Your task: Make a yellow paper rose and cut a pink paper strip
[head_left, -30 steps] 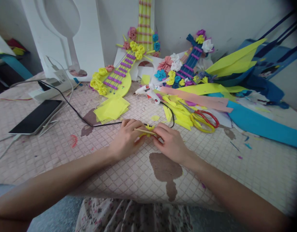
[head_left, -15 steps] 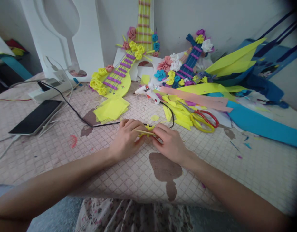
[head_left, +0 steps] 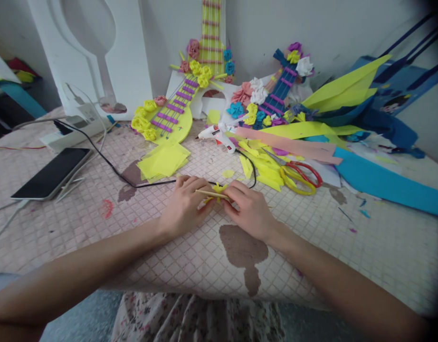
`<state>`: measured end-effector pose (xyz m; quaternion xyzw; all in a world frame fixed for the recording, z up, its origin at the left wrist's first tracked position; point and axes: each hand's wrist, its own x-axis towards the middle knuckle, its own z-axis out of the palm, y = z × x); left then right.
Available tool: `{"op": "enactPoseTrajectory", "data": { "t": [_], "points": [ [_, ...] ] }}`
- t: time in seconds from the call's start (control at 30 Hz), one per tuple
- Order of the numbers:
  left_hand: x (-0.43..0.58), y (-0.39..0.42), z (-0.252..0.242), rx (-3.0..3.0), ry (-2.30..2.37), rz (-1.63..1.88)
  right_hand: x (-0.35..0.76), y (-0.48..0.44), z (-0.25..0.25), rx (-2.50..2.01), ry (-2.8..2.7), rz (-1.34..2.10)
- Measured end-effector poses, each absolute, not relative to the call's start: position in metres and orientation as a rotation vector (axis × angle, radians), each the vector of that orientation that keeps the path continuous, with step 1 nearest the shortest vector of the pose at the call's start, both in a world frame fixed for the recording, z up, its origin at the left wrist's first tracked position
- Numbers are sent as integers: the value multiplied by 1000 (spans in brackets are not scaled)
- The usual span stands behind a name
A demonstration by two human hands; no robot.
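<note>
My left hand (head_left: pixel 185 205) and my right hand (head_left: pixel 250 210) meet at the middle of the table, fingers curled. Between them they pinch a thin wooden stick (head_left: pixel 210 193) with a small piece of yellow paper (head_left: pixel 219 188) wrapped around it. The stick lies nearly level, its bare end pointing left over my left fingers. A stack of yellow paper squares (head_left: pixel 164 160) lies just beyond my left hand. A black cable (head_left: pixel 115 169) runs past behind both hands.
A hot glue gun (head_left: pixel 218 136), yellow-handled scissors (head_left: pixel 299 175) and yellow scraps lie beyond my right hand. Two paper guitars with paper flowers (head_left: pixel 176 114) (head_left: pixel 276 97) lean on the wall. A phone (head_left: pixel 51 173) and power strip (head_left: pixel 74 133) sit left. Blue and yellow sheets (head_left: pixel 383 183) pile right.
</note>
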<state>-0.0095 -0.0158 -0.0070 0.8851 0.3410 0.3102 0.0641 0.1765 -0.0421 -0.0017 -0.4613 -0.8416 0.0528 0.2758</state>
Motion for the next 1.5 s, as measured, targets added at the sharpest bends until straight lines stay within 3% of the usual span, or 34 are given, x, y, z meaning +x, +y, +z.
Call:
{"op": "enactPoseTrajectory", "data": {
  "t": [0.2,0.67,1.5],
  "points": [
    [-10,-14,-8,2570,1041,1049,178,-42,-2,-1198,-2185,320],
    [-13,-12,-6,2564,1125,1115,180,-40,-9,-1344,-2213,348],
    [-12,-9,-5,2399,915,1191,181,-33,-10,-1249,-2224,214]
  ]
}}
